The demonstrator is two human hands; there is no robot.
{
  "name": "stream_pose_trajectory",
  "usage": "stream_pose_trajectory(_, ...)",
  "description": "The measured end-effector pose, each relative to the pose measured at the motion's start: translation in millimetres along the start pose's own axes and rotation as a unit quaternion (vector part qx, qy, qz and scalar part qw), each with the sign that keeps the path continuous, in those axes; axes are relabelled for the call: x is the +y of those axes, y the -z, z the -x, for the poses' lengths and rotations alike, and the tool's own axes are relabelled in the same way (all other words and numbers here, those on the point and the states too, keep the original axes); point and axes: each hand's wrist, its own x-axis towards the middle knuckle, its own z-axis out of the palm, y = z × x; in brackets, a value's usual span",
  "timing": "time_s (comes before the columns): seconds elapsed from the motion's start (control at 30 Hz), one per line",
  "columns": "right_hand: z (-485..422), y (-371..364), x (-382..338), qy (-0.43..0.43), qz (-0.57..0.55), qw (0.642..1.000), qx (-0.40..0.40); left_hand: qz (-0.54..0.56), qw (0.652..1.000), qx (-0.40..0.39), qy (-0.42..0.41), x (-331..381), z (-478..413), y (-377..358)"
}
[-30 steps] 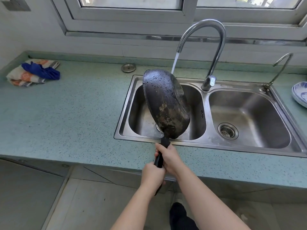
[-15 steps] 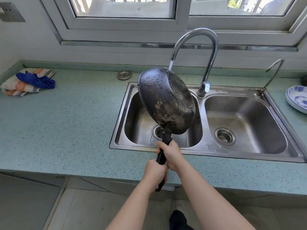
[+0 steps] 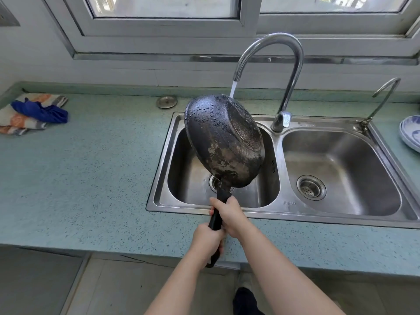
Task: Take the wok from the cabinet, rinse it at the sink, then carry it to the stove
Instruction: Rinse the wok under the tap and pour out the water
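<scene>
I see a blue-green speckled countertop [image 3: 91,178] across the frame. At the upper left, a blue cloth [image 3: 43,112] lies on a folded striped towel [image 3: 20,123]. A round metal cap [image 3: 167,101] sits at upper centre. A steel double sink [image 3: 318,218] is set in the right half, and blue-and-white plates [image 3: 411,135] are at the right edge.

One small brand mark, faint, which seems to read "JINMO", stamped on the front rim of the sink [image 3: 289,209].
</scene>
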Motion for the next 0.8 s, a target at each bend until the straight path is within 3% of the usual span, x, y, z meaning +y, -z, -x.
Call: stream_pose_trajectory(0.8, 0.5, -0.7, -3.2, -0.025, 0.019, 0.999, 0.015, 0.008, 1.0, -0.011, -0.003, 2.0, 4.0, 0.1)
